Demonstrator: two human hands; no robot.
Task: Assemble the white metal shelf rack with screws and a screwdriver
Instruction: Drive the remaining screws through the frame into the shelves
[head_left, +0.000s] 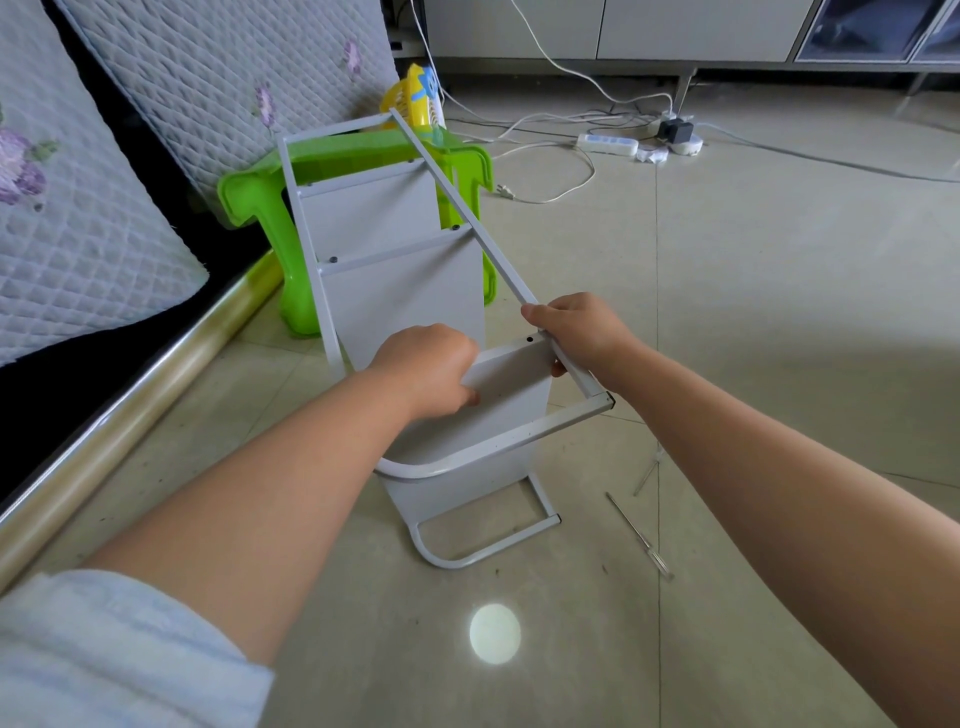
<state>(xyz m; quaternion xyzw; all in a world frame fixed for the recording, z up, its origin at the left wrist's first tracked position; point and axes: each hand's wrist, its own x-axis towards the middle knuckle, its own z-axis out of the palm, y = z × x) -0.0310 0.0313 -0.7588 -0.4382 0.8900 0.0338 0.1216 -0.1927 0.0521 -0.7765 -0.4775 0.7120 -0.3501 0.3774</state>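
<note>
On the tiled floor just in front of the green plastic stool, the white metal shelf rack is lying tilted on its side, its far end leaning against the stool and its near feet resting on the tiles. The left hand is curling over the upper edge of the nearest shelf panel and gripping it, while the right hand is pinching the long side rail between thumb and fingers, just beside a dark screw hole in that panel. Judging by this, the person is lining the loose panel up with the rail so its hole is meeting the frame; two panels nearer the stool are already showing dark screw heads. The next move is probably calling for one hand to keep the joint aligned while the other is fetching a screw and the screwdriver, which is lying on the floor just to the right of the rack's near foot, untouched; a second thin tool is lying near it. I cannot tell where the screws are. To the rack's left a bed edge is crowding in, so open room is lying to the right, where bare tiles are running out well short of the power strips and cords beyond the stool.
</note>
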